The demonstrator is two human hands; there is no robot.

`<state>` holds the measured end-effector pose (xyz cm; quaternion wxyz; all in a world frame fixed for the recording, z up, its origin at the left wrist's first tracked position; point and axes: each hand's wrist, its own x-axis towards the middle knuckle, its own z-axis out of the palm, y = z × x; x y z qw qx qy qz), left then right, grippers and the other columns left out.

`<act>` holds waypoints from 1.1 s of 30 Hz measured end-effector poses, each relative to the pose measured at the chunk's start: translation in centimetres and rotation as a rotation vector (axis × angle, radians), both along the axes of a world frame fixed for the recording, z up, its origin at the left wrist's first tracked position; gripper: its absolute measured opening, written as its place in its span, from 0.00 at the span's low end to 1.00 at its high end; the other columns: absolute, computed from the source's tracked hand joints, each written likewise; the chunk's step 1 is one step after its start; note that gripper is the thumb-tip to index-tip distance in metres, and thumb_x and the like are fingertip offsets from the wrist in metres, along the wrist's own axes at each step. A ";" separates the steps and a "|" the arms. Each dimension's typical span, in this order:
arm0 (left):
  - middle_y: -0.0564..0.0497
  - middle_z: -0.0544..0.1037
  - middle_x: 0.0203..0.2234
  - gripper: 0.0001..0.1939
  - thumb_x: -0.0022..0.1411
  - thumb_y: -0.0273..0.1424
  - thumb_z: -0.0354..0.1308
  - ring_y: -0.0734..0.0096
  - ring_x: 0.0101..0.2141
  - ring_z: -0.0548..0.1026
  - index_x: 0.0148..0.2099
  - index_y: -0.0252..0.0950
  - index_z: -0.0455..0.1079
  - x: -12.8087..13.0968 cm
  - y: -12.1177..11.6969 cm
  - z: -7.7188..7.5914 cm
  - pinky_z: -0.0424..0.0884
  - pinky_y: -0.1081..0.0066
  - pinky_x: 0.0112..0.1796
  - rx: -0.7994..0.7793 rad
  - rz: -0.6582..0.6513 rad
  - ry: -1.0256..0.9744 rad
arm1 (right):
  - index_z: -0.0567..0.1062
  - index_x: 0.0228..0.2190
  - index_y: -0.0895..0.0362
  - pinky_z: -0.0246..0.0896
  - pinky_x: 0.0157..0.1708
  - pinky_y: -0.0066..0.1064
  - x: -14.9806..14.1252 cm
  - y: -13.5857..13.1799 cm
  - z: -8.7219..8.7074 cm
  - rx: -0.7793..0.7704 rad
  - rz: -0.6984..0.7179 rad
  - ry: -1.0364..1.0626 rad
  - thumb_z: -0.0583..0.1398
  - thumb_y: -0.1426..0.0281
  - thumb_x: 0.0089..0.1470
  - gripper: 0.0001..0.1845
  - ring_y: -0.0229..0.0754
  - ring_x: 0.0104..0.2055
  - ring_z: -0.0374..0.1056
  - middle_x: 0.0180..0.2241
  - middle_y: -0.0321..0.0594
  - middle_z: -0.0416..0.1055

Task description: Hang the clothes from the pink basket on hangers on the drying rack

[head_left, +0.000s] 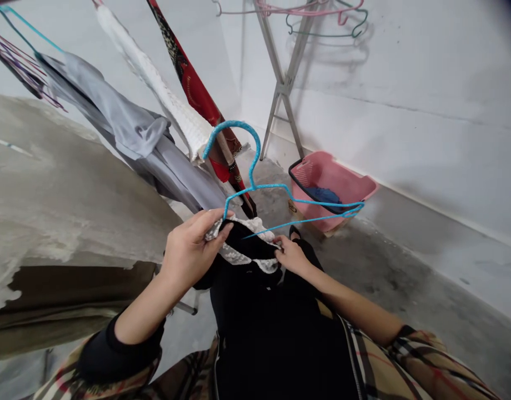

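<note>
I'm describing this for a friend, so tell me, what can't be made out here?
All in the head view:
Left end of the thin bright-blue hanger: hidden by the left hand and the black garment with white lace trim.
Garment's lower edge: lost against the person's black clothing.
Blue cloth in the pink plastic basket: partly behind its front, too small to identify.
Top of the grey metal rack: cut off by the upper edge.

The garment lay between the left hand and right hand, one end of the hanger inside it. Hanging clothes lined the left. Far right, the basket stood on the floor beside the wall, cloth inside; behind it, leftward, was the stand, other hangers at its top.
</note>
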<state>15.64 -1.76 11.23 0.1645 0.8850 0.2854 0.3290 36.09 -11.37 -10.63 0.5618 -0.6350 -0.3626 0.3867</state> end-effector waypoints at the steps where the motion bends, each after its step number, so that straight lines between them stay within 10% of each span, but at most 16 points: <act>1: 0.52 0.82 0.36 0.11 0.59 0.37 0.61 0.66 0.36 0.78 0.44 0.44 0.77 -0.3 0.2 -0.1 0.71 0.72 0.40 0.007 0.009 0.003 | 0.75 0.35 0.51 0.63 0.33 0.34 0.2 0.1 0.1 0.008 -0.046 0.115 0.63 0.69 0.43 0.13 0.47 0.34 0.70 0.27 0.37 0.73; 13: 0.50 0.81 0.32 0.18 0.60 0.48 0.57 0.67 0.30 0.76 0.45 0.43 0.77 -4.0 2.8 -3.8 0.69 0.73 0.34 0.059 0.085 0.111 | 0.75 0.29 0.54 0.67 0.34 0.33 5.2 -0.3 7.4 0.152 -0.451 0.853 0.63 0.73 0.37 0.11 0.40 0.28 0.70 0.23 0.32 0.73; 20: 0.54 0.76 0.25 0.14 0.61 0.42 0.60 0.74 0.23 0.69 0.46 0.44 0.77 -4.4 2.7 -4.4 0.65 0.75 0.28 0.142 0.189 0.006 | 0.76 0.31 0.56 0.60 0.34 0.29 4.8 -0.9 8.0 0.308 -0.561 0.150 0.62 0.67 0.45 0.09 0.37 0.30 0.65 0.27 0.34 0.72; 27: 0.53 0.73 0.23 0.12 0.60 0.41 0.60 0.74 0.23 0.70 0.44 0.47 0.79 -4.7 2.4 -6.3 0.58 0.75 0.24 0.247 0.209 0.156 | 0.76 0.34 0.56 0.58 0.32 0.27 5.8 -1.1 9.2 0.315 -0.566 0.002 0.60 0.67 0.50 0.09 0.36 0.29 0.63 0.28 0.34 0.71; 29: 0.53 0.72 0.22 0.11 0.61 0.41 0.60 0.74 0.22 0.69 0.44 0.47 0.79 -4.6 2.3 -6.7 0.53 0.74 0.21 0.274 0.247 0.223 | 0.76 0.35 0.56 0.59 0.33 0.27 5.8 -1.9 10.2 0.330 -0.507 -0.088 0.60 0.67 0.52 0.09 0.36 0.30 0.64 0.30 0.34 0.72; 33: 0.52 0.77 0.28 0.13 0.61 0.41 0.59 0.72 0.27 0.73 0.46 0.44 0.77 -4.7 3.2 -6.7 0.63 0.75 0.28 0.159 0.271 0.066 | 0.78 0.42 0.55 0.60 0.29 0.26 5.8 -4.6 12.5 0.304 0.115 -0.337 0.63 0.64 0.52 0.15 0.34 0.28 0.62 0.29 0.34 0.71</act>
